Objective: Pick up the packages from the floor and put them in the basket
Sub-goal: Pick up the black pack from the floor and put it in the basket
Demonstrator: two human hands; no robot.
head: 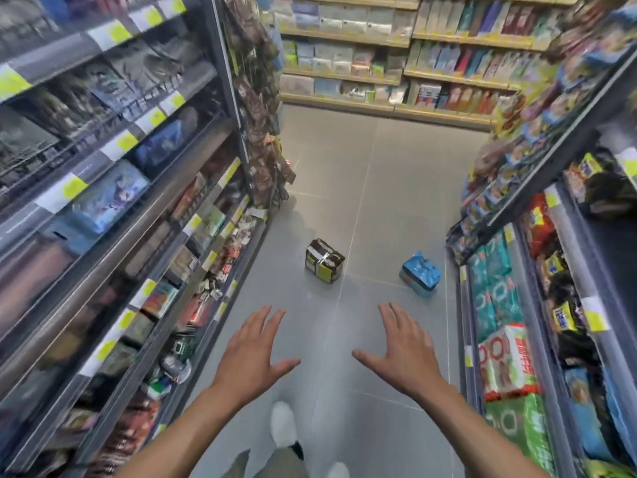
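Note:
Two packages lie on the grey tiled floor of a shop aisle. A dark green-and-black package [324, 260] sits mid-aisle, and a blue package [420, 274] lies to its right, close to the right shelf. My left hand [253, 350] and my right hand [405, 346] are stretched out in front of me, palms down and fingers spread, holding nothing. Both hands hover well short of the packages. No basket shows in this view.
Tall stocked shelves [113, 208] line the left side and more shelves [537, 270] line the right. A further shelf wall [396, 63] closes the aisle's far end. My white shoe [283, 422] stands on the floor [362, 188] below my hands.

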